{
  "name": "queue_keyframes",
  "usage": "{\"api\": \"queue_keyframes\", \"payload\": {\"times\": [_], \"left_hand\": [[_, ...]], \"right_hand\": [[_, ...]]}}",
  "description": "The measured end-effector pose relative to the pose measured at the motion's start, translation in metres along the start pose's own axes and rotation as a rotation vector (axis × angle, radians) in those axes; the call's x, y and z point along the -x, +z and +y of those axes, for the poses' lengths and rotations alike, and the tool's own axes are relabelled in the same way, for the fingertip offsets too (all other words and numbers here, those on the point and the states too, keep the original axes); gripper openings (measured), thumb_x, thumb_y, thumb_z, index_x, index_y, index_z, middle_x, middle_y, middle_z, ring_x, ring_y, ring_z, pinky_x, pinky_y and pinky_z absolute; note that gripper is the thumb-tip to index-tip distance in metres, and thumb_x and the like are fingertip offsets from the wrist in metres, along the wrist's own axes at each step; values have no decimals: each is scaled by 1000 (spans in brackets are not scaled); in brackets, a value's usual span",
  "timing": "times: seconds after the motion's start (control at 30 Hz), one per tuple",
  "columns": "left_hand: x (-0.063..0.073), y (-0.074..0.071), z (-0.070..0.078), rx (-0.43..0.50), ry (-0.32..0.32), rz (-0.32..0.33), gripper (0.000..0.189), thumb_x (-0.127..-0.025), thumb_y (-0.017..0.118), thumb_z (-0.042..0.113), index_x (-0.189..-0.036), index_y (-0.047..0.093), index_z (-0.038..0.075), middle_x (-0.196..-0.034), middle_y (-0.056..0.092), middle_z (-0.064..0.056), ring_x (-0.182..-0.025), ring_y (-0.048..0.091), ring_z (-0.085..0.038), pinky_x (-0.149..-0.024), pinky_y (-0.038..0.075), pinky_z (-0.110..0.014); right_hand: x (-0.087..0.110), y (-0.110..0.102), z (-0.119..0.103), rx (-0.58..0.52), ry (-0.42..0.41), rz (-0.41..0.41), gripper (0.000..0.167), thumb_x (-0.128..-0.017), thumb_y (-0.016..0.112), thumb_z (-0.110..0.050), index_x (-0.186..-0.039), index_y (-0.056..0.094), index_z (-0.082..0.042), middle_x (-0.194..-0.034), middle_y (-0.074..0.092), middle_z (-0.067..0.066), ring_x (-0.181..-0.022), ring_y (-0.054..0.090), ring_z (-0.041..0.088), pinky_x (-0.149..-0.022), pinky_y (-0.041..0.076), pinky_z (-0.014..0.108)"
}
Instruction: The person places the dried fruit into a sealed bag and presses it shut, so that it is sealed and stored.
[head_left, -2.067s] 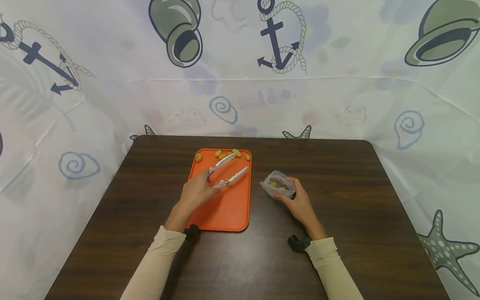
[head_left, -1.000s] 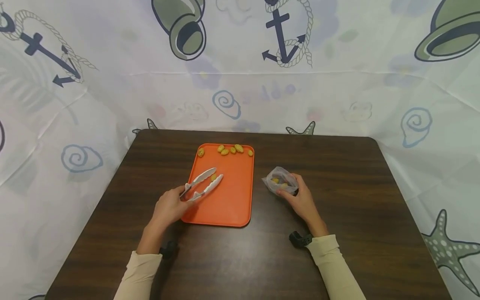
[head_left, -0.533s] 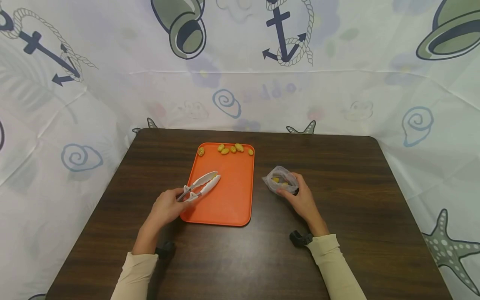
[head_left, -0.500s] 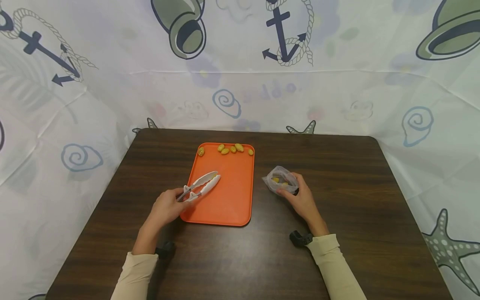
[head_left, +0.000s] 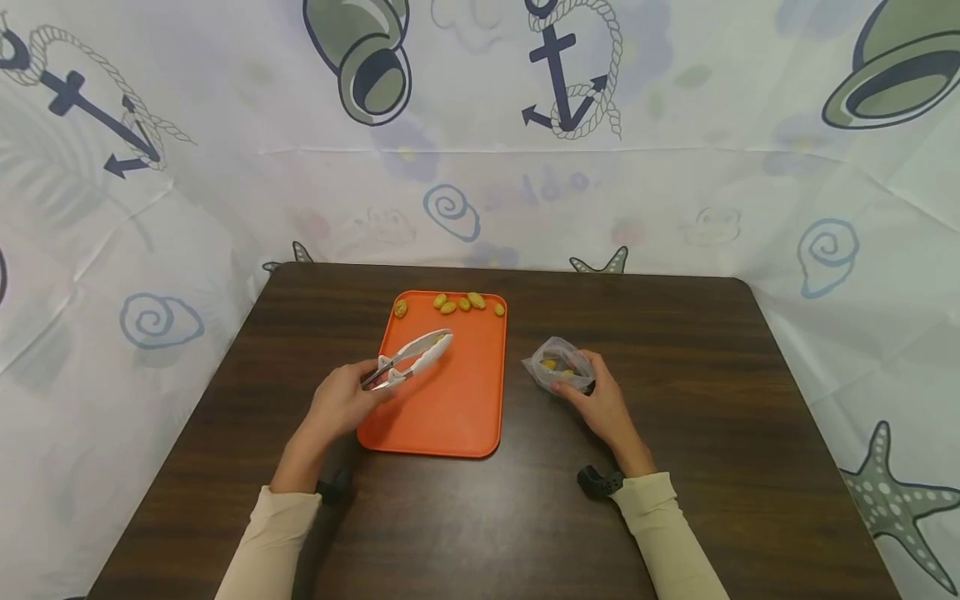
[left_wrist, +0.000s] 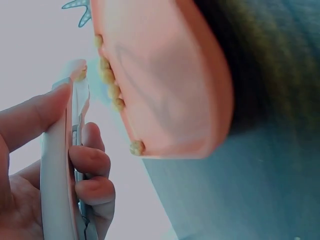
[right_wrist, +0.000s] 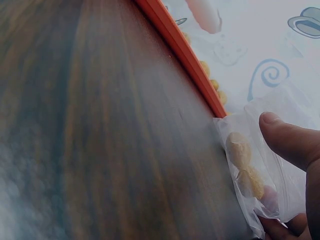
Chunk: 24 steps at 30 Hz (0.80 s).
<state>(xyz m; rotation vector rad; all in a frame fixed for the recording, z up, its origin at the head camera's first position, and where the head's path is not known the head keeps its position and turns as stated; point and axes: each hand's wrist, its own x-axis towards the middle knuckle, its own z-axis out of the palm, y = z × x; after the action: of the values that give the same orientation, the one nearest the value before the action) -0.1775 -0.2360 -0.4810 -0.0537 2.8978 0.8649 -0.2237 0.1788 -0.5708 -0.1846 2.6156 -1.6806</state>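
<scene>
A pair of white-tipped tongs is hovering over an orange tray, a yellowish piece sitting between the tips. The left hand is gripping the tongs, thumb against one arm, fingers curling round the other. Six similar pieces are lying along the tray's far edge. Right of the tray, apart from it, the right hand is pinching an open translucent bag, which is containing at least two bagged pieces. A dark wooden table is supporting the tray.

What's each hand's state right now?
Left hand: holding white tongs, which pinch a yellowish piece.
Right hand: holding an open clear plastic bag, more pieces inside.
</scene>
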Motion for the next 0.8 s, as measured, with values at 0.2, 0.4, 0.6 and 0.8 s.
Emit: {"api": "queue_keyframes", "payload": {"times": [0.2, 0.4, 0.6, 0.8], "left_hand": [[-5, -2, 9, -14, 20, 2, 59, -94, 74, 34, -142, 59, 3, -122, 69, -19, -98, 61, -33, -84, 46, -47], [-8, -5, 15, -28, 68, 33, 53, -93, 75, 33, -136, 63, 4, -106, 70, -13, -89, 58, -29, -76, 41, -39], [-10, -8, 25, -44, 87, 47, 58, -92, 76, 33, -141, 62, 5, -106, 71, -13, -88, 58, -29, -76, 41, -39], [-13, -10, 36, -39, 121, 48, 59, -91, 77, 32, -141, 62, 5, -106, 71, -14, -86, 58, -28, -73, 41, -37]], "right_hand": [[0, 0, 1, 7, 3, 4, 68, -89, 81, -42, -144, 46, -22, -137, 58, 11, -121, 58, 31, -104, 43, 51], [-1, 0, 0, 6, 2, 3, 68, -89, 80, -41, -144, 46, -21, -137, 58, 11, -120, 58, 32, -104, 43, 51], [-1, 0, 0, 11, -3, 5, 68, -89, 80, -41, -144, 46, -22, -137, 58, 11, -120, 58, 31, -104, 43, 51], [0, 0, 0, 2, -5, 5, 68, -89, 80, -44, -144, 46, -23, -137, 58, 10, -119, 58, 31, -103, 43, 51]]}}
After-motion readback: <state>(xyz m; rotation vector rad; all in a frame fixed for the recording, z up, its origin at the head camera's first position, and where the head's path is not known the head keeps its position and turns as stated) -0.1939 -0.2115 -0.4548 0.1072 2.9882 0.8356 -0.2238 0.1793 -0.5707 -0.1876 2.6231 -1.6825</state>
